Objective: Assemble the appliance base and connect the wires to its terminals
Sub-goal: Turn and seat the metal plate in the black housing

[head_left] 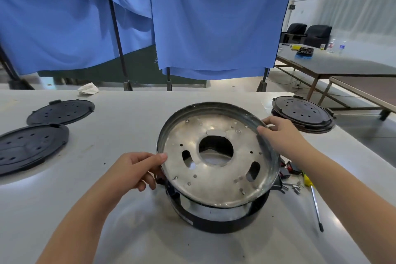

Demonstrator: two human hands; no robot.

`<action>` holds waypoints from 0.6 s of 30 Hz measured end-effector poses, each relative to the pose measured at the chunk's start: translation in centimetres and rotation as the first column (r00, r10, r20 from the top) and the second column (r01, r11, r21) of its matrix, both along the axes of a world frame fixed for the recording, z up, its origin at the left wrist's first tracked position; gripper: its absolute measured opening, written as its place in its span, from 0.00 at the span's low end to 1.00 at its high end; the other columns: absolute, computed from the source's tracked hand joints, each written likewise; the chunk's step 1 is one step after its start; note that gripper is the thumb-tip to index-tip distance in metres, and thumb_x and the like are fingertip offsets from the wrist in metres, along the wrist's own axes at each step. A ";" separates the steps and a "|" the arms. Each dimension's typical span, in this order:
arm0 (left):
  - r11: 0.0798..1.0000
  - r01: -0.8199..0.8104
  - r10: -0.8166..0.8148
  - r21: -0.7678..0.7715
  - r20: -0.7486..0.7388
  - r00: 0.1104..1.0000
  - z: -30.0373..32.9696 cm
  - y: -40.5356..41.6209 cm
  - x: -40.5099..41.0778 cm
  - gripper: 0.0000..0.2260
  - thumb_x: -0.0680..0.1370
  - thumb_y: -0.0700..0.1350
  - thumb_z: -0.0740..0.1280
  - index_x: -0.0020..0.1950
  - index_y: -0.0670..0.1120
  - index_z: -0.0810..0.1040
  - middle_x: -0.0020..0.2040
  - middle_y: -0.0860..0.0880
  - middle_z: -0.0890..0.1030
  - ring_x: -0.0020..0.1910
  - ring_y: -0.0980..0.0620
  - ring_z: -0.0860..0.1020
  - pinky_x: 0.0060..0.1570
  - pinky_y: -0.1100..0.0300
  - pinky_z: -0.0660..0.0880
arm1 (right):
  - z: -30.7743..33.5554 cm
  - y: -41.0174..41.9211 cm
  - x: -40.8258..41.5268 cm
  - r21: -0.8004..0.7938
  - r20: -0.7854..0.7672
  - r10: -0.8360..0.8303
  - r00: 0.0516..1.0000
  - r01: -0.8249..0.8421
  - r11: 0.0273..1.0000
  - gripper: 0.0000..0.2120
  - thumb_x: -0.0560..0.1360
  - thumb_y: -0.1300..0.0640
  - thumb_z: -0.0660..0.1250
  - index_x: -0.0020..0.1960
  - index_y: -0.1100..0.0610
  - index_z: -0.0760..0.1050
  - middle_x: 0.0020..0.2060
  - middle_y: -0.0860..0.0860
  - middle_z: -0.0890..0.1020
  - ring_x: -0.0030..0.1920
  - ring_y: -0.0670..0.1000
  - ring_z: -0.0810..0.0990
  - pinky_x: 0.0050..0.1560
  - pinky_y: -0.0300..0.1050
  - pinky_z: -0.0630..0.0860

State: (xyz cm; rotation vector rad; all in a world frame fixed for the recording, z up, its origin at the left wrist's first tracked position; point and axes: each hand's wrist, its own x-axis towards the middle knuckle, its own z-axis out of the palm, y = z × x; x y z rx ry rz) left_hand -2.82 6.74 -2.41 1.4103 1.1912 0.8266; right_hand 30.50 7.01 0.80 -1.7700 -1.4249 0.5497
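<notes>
Metal plate (214, 156), round and silver with a large centre hole, two oblong slots and many small holes, sits tilted over the black appliance base (216, 218) at the middle of the white table (128, 210), its far edge raised and its near edge resting low on the base. The left hand (134, 170) grasps the plate's rim at about nine o'clock, thumb on top and fingers curled beneath. The right hand (278, 133) grasps the rim at about two o'clock, fingers hooked over the edge. Just beside the base at three o'clock lie red and black connectors (288, 169), a few small metal screws (293, 186) and a screwdriver (314, 201) with a yellow handle, its shaft pointing toward the near edge. At ten o'clock two black perforated discs (32, 146) lie flat, one overlapping the other. At one o'clock a stack of similar black discs (302, 113) rests near the table's far right corner. A crumpled white cloth (89, 89) lies at eleven o'clock by the far edge. Blue curtains (203, 17) hang on stands behind the table.
</notes>
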 end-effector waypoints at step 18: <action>0.996 0.000 0.031 0.092 -0.341 0.939 -1.5 0.2 1.2 0.15 0.78 0.48 0.66 0.31 0.46 0.73 0.25 0.51 0.75 0.24 0.53 0.74 0.26 0.64 0.68 | -2.5 0.6 0.8 -0.129 0.146 -0.023 0.989 0.042 0.991 0.09 0.75 0.59 0.66 0.43 0.64 0.80 0.30 0.55 0.75 0.30 0.50 0.69 0.32 0.41 0.66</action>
